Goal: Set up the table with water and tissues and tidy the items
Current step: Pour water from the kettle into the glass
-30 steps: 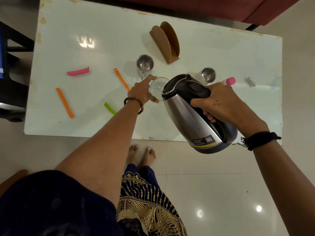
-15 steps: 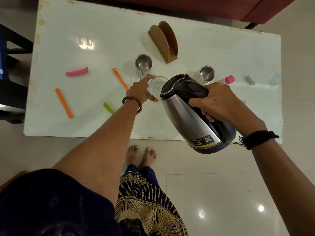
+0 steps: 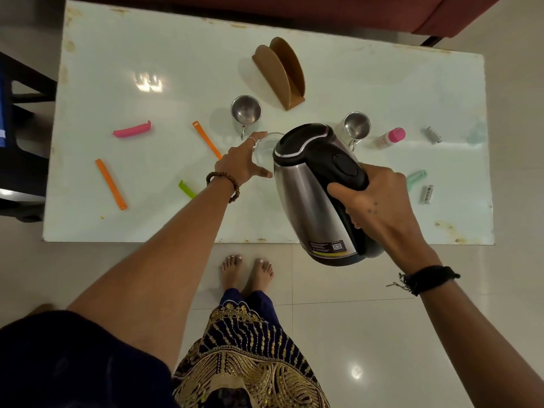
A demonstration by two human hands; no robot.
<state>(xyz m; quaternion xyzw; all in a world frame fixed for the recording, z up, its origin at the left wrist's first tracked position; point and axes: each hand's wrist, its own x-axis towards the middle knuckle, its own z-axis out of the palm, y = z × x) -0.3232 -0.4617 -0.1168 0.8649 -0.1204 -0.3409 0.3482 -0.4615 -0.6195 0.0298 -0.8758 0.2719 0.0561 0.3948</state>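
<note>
1. The right hand (image 3: 379, 207) is clamped around the black handle of a steel kettle (image 3: 312, 195), fingers curled tight, holding it above the near edge of the table (image 3: 323, 69).
2. The kettle is tilted forward, its lidded top leaning toward a clear glass (image 3: 266, 148) that stands near the middle of the table.
3. The left hand (image 3: 241, 164) wraps loosely around the glass from its left side, with fingers and thumb touching its wall.
4. Whether water is leaving the spout cannot be told; the kettle hides that side of the glass.
5. Two steel cups stand beyond the glass: one (image 3: 245, 111) to the left, another (image 3: 356, 126) to the right, behind the kettle.
6. A brown tissue holder (image 3: 279, 73) stands farther back, between the two cups.
7. Clips lie scattered on the left: pink (image 3: 132, 131), two orange (image 3: 110, 184) (image 3: 207, 139), and green (image 3: 187, 189), partly under the left forearm.
8. On the right lie a pink-capped bottle (image 3: 391, 137), a mint clip (image 3: 416, 178) and two small grey items (image 3: 433, 135) (image 3: 426, 194).
</note>
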